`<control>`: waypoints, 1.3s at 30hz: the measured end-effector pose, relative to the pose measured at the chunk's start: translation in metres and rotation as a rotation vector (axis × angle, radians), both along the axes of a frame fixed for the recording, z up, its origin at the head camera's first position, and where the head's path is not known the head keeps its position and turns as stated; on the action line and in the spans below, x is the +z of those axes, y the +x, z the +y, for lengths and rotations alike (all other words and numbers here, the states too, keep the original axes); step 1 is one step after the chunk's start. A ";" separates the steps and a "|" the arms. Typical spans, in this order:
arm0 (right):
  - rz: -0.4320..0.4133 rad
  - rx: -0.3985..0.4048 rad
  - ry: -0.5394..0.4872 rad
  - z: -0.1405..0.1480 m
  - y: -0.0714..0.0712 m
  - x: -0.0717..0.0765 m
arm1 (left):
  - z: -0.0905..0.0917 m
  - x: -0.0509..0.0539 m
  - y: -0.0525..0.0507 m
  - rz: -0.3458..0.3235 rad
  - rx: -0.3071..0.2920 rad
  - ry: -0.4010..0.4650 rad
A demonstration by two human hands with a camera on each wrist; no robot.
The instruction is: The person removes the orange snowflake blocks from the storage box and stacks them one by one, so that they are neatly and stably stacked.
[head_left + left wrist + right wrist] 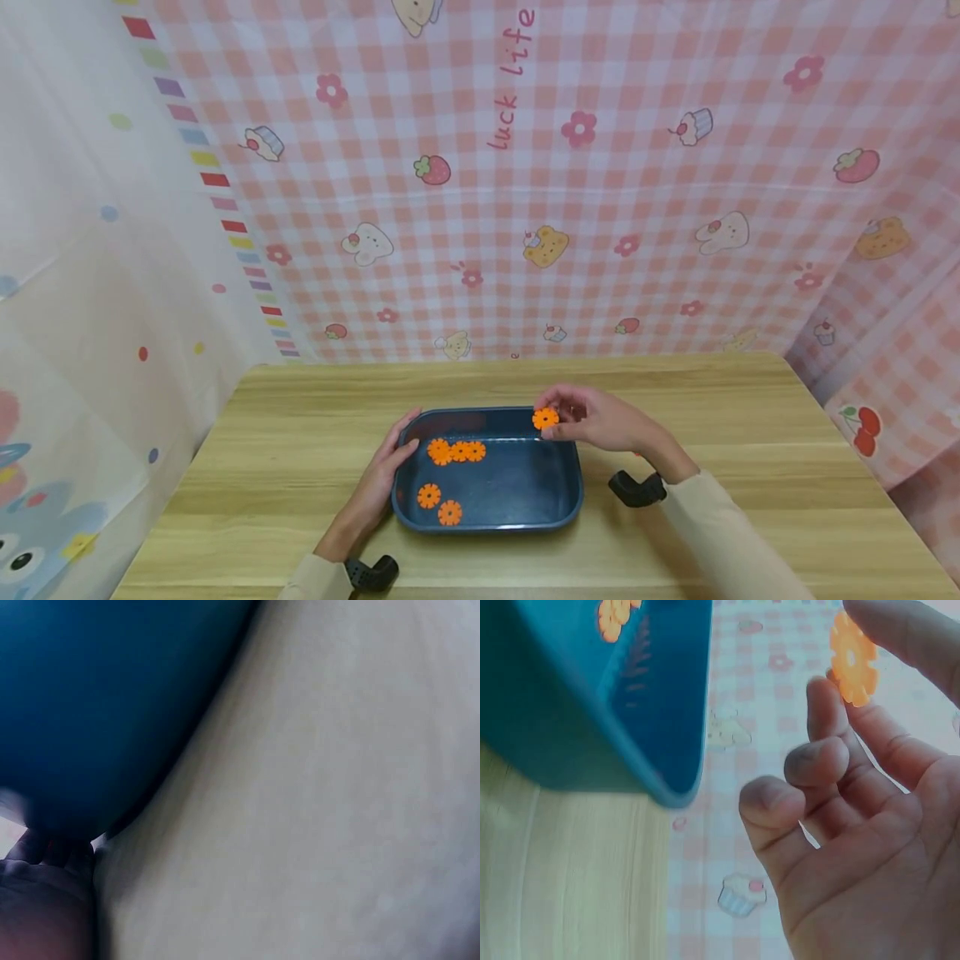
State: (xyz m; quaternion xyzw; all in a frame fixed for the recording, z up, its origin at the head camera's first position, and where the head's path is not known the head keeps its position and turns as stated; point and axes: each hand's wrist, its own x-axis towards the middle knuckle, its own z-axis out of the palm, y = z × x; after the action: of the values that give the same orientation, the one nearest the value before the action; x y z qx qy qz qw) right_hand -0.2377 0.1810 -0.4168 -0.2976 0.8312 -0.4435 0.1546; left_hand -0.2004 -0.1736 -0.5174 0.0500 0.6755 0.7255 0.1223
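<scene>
A dark blue rectangular tray (510, 528) sits on the table. My left hand (375, 479) grips its left side, thumb over the rim and fingers along the outer wall; the left wrist view shows this hand (45, 907) only in part. Above the tray's far right corner, my right hand (600, 418) pinches an orange notched plastic disc (545, 418) between thumb and forefinger. In the right wrist view that disc (853, 660) is clear of the tray wall, the other fingers loosely curled. Several similar orange discs (450, 512) lie inside the tray, some overlapping at its far left.
The wooden table (285, 450) extends around the tray. A bit of something orange (638, 454) shows beside the right wrist, mostly hidden. Black wrist devices (636, 489) sit on both wrists. A pink checked cloth (480, 208) hangs behind the table, with a white one (172, 275) at left.
</scene>
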 end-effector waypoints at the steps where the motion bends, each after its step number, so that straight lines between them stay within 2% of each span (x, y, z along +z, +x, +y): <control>1: 0.007 -0.012 -0.003 0.003 0.001 0.000 | 0.000 0.000 0.000 -0.002 -0.001 0.000; 7: 0.067 -0.079 -0.034 0.024 0.005 -0.008 | 0.000 0.000 0.000 -0.008 0.004 0.008; 14: 0.102 -0.187 -0.041 0.051 0.010 -0.026 | 0.000 0.000 0.000 -0.014 0.011 0.001; 20: 0.062 -0.267 -0.062 0.075 0.015 -0.040 | 0.000 0.001 0.000 -0.010 -0.002 -0.010; 27: 0.045 -0.298 -0.091 0.098 0.019 -0.057 | 0.000 0.002 0.001 -0.001 -0.002 -0.013; 39: -0.047 -0.381 -0.076 0.118 0.022 -0.080 | 0.000 0.001 0.001 0.000 0.009 0.008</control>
State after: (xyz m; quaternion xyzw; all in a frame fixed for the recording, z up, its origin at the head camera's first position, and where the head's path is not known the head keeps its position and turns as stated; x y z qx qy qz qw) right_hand -0.2161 0.2993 -0.4968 -0.1303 0.8514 -0.5024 0.0758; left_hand -0.1997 -0.1732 -0.5164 0.0474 0.6727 0.7288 0.1190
